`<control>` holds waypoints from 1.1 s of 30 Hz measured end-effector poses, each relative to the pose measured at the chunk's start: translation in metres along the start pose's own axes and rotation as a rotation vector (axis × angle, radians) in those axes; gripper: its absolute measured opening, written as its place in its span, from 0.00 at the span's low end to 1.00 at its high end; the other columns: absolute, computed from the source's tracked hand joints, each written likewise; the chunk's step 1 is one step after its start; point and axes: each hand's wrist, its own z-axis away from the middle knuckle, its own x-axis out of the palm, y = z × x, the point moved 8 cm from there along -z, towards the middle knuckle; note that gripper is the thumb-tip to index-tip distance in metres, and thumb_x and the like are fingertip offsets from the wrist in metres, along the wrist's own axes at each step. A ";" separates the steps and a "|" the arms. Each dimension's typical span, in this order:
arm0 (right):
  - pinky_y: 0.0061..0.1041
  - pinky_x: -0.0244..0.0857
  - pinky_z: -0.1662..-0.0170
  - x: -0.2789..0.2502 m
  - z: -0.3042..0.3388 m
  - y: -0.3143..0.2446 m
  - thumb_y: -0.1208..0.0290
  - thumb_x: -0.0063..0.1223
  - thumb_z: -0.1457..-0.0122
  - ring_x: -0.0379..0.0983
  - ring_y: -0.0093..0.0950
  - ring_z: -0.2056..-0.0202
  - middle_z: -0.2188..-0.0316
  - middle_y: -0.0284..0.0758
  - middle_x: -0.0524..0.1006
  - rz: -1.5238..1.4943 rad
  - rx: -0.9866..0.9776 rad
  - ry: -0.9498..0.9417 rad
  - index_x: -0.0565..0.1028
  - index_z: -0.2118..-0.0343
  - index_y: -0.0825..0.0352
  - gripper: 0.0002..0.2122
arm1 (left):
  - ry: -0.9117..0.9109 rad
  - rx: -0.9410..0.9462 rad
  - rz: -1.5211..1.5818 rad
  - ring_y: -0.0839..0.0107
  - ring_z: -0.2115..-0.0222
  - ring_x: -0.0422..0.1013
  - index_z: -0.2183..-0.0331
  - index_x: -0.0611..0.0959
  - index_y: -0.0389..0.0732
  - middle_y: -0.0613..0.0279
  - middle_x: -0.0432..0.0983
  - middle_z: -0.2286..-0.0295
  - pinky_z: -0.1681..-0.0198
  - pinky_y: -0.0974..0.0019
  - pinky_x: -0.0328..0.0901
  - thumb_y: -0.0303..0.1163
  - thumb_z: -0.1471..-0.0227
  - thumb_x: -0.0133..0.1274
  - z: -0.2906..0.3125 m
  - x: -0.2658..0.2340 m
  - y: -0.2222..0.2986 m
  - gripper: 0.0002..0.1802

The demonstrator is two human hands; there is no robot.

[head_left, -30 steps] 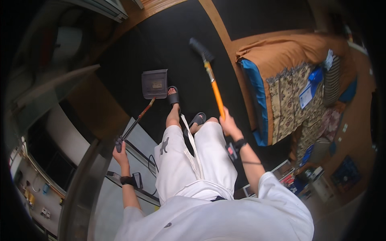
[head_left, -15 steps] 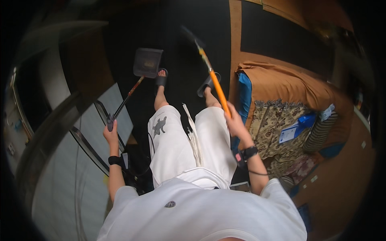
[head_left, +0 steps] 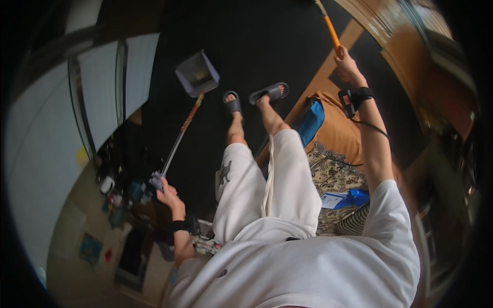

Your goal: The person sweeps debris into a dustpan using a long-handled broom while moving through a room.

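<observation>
My left hand (head_left: pixel 170 196) is closed around the grip of a long-handled dustpan (head_left: pixel 197 76). Its pale pan lies on the dark floor, ahead and left of my feet, at the end of a thin pole. What the pan holds is too dim to make out. At the upper right, my right hand (head_left: pixel 348 68) grips the end of a broom's orange handle (head_left: pixel 331 31), with the arm stretched forward. The broom's far end runs to the top edge of the head view, where its head is mostly cut off.
My sandalled feet (head_left: pixel 270 93) stand on the dark floor (head_left: pixel 231 36). To their right is a bed (head_left: pixel 335 126) with brown and patterned covers, carrying a blue packet (head_left: pixel 354 197). Pale panels (head_left: pixel 41 118) line the left, and several small items clutter the lower left.
My right hand has swung forward and right, taking the broom away from my feet. The dustpan has tilted, showing more of its inside. My body and view have turned.
</observation>
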 end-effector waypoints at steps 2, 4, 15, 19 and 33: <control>0.27 0.63 0.83 0.007 0.002 -0.018 0.69 0.42 0.43 0.69 0.27 0.82 0.78 0.38 0.71 0.154 -0.085 0.024 0.54 0.46 0.54 0.22 | -0.040 -0.037 0.052 0.85 0.91 0.47 0.78 0.72 0.43 0.76 0.52 0.91 0.87 0.75 0.42 0.37 0.50 0.52 0.013 -0.013 -0.027 0.12; 0.26 0.64 0.82 0.038 0.004 -0.032 0.69 0.41 0.44 0.69 0.28 0.82 0.77 0.40 0.71 0.183 -0.054 -0.052 0.51 0.45 0.56 0.23 | 0.035 -0.108 0.003 0.85 0.90 0.47 0.77 0.73 0.42 0.76 0.51 0.91 0.87 0.75 0.42 0.38 0.50 0.52 0.019 -0.035 -0.055 0.11; 0.40 0.66 0.75 0.201 0.101 -0.035 0.76 0.43 0.52 0.72 0.47 0.74 0.74 0.53 0.73 0.415 -0.285 -0.105 0.51 0.48 0.62 0.26 | 0.173 -0.421 0.091 0.85 0.91 0.47 0.80 0.73 0.42 0.76 0.52 0.92 0.88 0.74 0.41 0.41 0.51 0.53 0.004 -0.107 -0.210 0.14; 0.40 0.66 0.77 0.264 0.171 -0.002 0.77 0.44 0.54 0.72 0.47 0.78 0.76 0.54 0.72 0.438 -0.347 -0.159 0.48 0.47 0.61 0.29 | 0.099 -0.456 0.161 0.85 0.92 0.48 0.81 0.73 0.42 0.76 0.52 0.92 0.89 0.74 0.41 0.41 0.52 0.54 -0.022 -0.100 -0.261 0.15; 0.17 0.53 0.88 0.300 0.258 -0.036 0.77 0.50 0.49 0.60 0.17 0.89 0.86 0.28 0.64 0.191 -0.123 -0.418 0.58 0.48 0.57 0.25 | -0.074 -0.362 0.231 0.87 0.91 0.49 0.84 0.73 0.40 0.77 0.56 0.91 0.88 0.75 0.41 0.40 0.53 0.55 -0.058 -0.095 -0.362 0.17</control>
